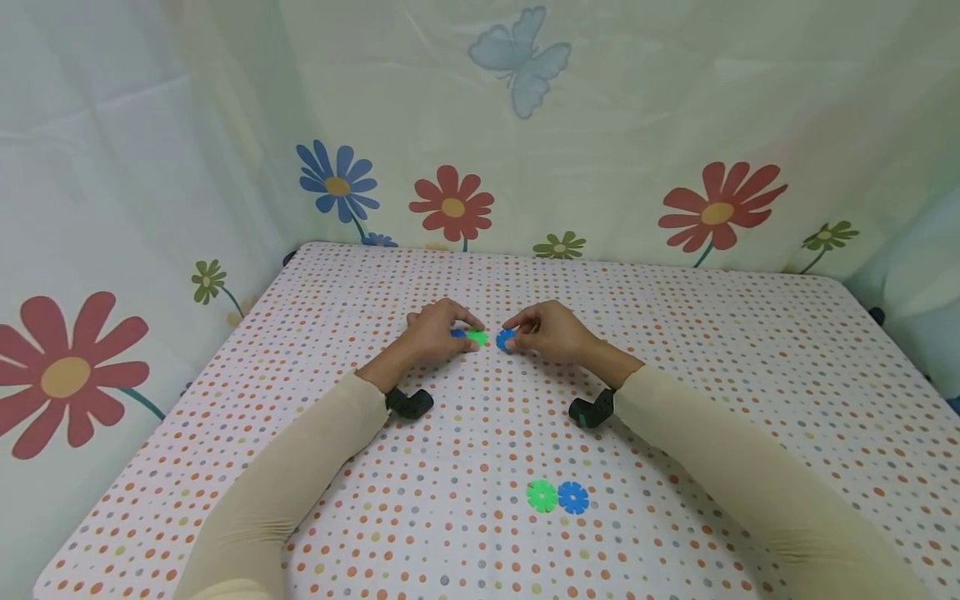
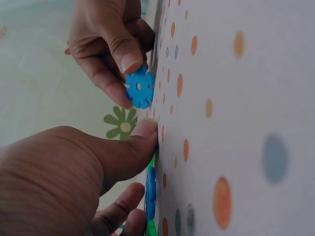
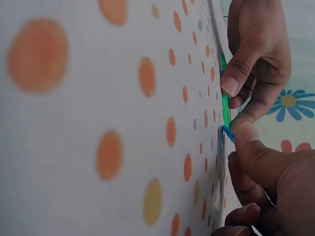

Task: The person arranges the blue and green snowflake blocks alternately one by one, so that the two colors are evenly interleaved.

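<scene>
My left hand (image 1: 433, 335) pinches the end of a flat row of notched plastic discs lying low at the table, with a green disc (image 1: 478, 337) outermost and a blue disc (image 2: 150, 194) behind it. More green shows past that blue one in the left wrist view; the rest of the row is hidden by the hand. Across a small gap, my right hand (image 1: 561, 333) holds a single blue notched disc (image 1: 505, 339) between thumb and fingers. In the left wrist view this disc is tilted up, its centre hole and slots visible.
Nearer to me on the dotted tablecloth (image 1: 420, 533) lie a green notched disc (image 1: 542, 496) and a blue notched disc (image 1: 573, 497), edge to edge. Each wrist wears a black camera mount. A flowered curtain (image 1: 600, 150) hangs behind the table's far edge.
</scene>
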A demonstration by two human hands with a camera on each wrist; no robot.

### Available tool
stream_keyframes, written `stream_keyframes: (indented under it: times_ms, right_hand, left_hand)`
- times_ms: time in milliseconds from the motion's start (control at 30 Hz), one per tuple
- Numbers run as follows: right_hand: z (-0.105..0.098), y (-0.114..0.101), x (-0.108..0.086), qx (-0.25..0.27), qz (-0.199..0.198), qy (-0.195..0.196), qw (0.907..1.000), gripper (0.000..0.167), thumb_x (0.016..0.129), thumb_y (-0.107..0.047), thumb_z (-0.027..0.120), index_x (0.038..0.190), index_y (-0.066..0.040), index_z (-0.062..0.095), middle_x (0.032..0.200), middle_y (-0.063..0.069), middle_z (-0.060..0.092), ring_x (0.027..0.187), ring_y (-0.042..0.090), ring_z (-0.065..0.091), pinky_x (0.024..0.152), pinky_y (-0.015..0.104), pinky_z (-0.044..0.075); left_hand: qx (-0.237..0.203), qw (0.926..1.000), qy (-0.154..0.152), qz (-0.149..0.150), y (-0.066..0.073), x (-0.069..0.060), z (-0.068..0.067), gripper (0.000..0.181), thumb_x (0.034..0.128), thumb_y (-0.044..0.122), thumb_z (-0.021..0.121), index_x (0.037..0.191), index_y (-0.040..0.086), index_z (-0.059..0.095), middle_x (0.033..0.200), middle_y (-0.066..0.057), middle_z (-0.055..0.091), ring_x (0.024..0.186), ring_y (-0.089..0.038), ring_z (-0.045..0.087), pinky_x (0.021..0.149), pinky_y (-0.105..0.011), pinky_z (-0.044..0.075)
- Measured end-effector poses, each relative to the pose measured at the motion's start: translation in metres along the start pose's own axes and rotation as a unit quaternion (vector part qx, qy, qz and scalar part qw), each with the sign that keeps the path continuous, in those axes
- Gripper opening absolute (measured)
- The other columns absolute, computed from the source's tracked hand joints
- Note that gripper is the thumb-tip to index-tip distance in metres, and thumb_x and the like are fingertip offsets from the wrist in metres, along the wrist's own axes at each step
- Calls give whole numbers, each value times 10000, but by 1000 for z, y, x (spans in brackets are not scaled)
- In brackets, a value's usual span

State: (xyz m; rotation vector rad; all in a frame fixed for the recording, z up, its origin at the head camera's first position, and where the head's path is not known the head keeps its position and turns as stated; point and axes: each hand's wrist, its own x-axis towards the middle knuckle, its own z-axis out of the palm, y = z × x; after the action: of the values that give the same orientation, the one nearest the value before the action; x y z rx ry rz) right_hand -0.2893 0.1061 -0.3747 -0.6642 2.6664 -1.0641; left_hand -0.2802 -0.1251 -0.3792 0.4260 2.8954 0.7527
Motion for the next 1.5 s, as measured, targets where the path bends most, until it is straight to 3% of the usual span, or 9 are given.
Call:
stream_keyframes:
  times_ms: [433,1033,1500]
  right_hand:
    - [3,-2,10,54,362,119,9993,300,857,-222,781,1122,-86,743,889,57,722,738,140,596,650,255,474]
    - [1,-5,16,-198,126,-222,9995,320,823,-254,814,1087,-86,752,943,56,750,805,134,671,727,275,522]
    - [2,-7,16,-410,118,-354,9985,281,844,-283,793,1060,-106,763,874,22,717,742,132,598,673,260,466]
  left_hand:
    - [14,10000,-30,63,0,1,0,278,887,364,737,1161,320,720,1396,-12,535,1259,-287,516,1021,-592,275]
    - [64,10000,-27,54,2,0,-1,279,890,353,735,1165,310,720,1405,-12,535,1291,-295,494,1011,-581,290]
    - [82,10000,-24,0,2,-1,0,284,891,360,732,1170,312,715,1383,-10,535,1289,-315,490,1009,-575,286]
